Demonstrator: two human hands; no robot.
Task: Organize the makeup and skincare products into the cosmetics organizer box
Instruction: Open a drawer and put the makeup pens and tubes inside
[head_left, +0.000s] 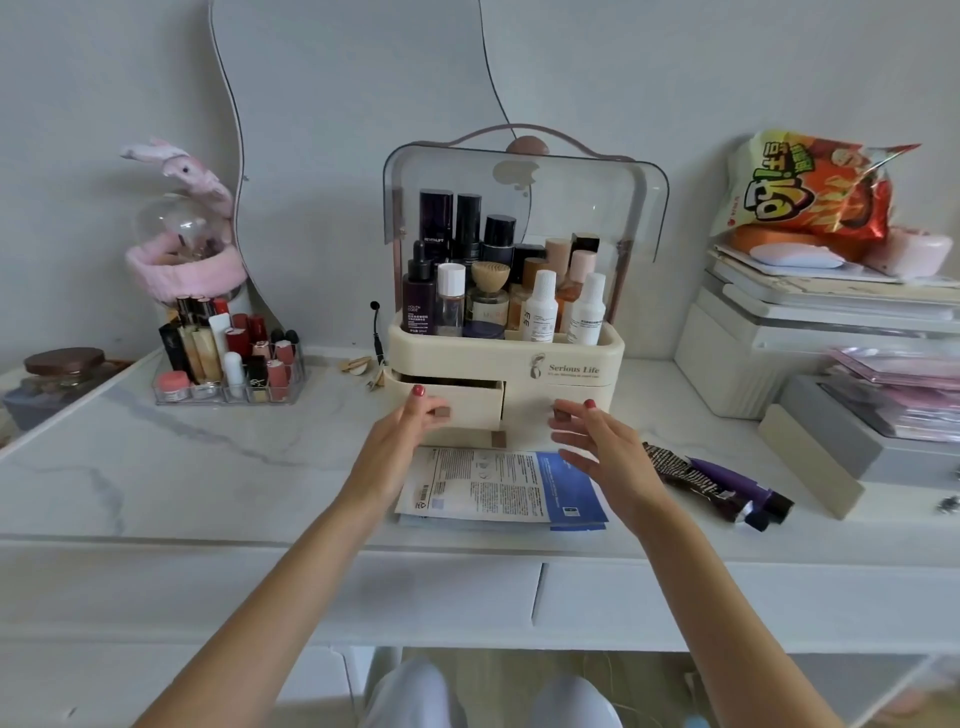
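Tabletop (208, 467): both hands (400, 441) (597, 447) reach forward at organizer (506, 364) drawers (452, 402).

I see a cream organizer box (506, 358) with brown drawer knobs and a smoky clear lid. The bench (208, 457) is white marble with grey veins. The sachets (498, 486) are white and blue with black print; the tubes (722, 480) purple. Red nail polish on both hands; an orange-red snack bag (810, 187).

Cream organizer box (566, 371), lid raised, bottles (540, 306) upright inside, left drawer (467, 400) ajar.
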